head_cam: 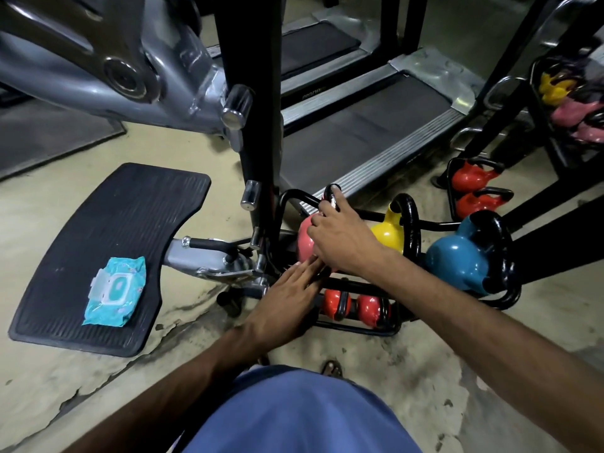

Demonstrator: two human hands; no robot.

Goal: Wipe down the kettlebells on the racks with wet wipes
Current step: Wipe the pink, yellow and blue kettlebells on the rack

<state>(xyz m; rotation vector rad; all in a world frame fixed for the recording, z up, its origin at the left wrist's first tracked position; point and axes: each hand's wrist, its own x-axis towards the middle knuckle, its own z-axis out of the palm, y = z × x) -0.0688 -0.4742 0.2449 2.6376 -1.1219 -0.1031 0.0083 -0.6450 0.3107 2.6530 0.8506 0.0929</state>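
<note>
Fingers (327, 215) of the right hand (343, 240) are curled over the black handle of the pink kettlebell (305, 238). There's something pale and shiny bunched under them that looks like a wipe, but honestly I can't tell for sure. The left hand (291, 291) is flat with straight fingers, pressed against the near lower side of the same bell, so it's steadying, not gripping. The bell sits at the left end of the top tier of the low black rack (359, 325), with the yellow kettlebell (389, 235) just to its right and the blue kettlebell (457, 259) further right. The red kettlebells (351, 305) are on the tier below. The wet wipes pack (114, 291) lies well off to the left on a black ribbed footplate (98, 223), flap closed as far as I can see. My read: this is the handle-wiping bit on the first bell, with plenty left to do. Next up is probably working down around the pink body while the flat hand keeps it from rocking, then over to the yellow one.
</note>
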